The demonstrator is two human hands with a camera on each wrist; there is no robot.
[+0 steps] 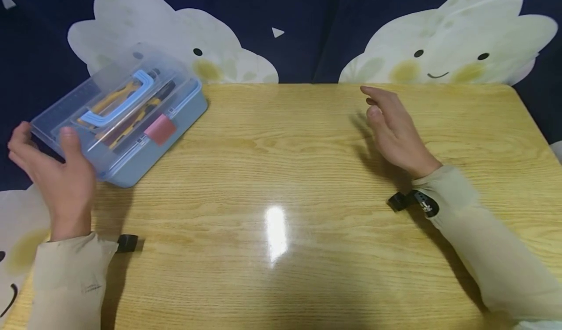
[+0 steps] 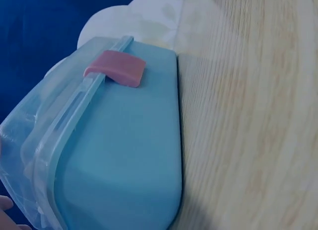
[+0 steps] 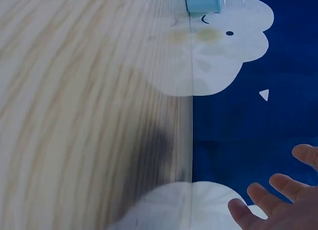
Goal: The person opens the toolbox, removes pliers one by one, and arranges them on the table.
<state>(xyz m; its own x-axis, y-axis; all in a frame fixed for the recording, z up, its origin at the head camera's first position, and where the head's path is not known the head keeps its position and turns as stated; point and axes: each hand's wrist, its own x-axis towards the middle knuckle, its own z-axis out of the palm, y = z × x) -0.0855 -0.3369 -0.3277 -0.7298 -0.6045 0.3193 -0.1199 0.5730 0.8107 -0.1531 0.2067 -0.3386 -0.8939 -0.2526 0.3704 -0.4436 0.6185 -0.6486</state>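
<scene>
A storage box [image 1: 158, 147] with a light blue base, a clear lid [image 1: 105, 91] and a pink latch [image 1: 161, 129] stands at the table's far left, its latch fastened over the rim. Yellow-and-black tools [image 1: 140, 118] show through the lid below a blue carrying handle [image 1: 118, 106]. My left hand [image 1: 66, 184] is at the box's near left corner, thumb and fingers spread around that corner; in the left wrist view its fingertips [image 2: 6, 210] appear beside the lid. Over the right half of the table, my right hand [image 1: 397, 132] is held with its fingers loosely extended, holding nothing.
The wooden table [image 1: 272, 184] has its far edge against a dark blue cloth [image 1: 307, 28] printed with white clouds. Small black devices are strapped at both wrists, over the beige sleeves [image 1: 487, 242]. A bright light reflection [image 1: 276, 232] shines on the tabletop.
</scene>
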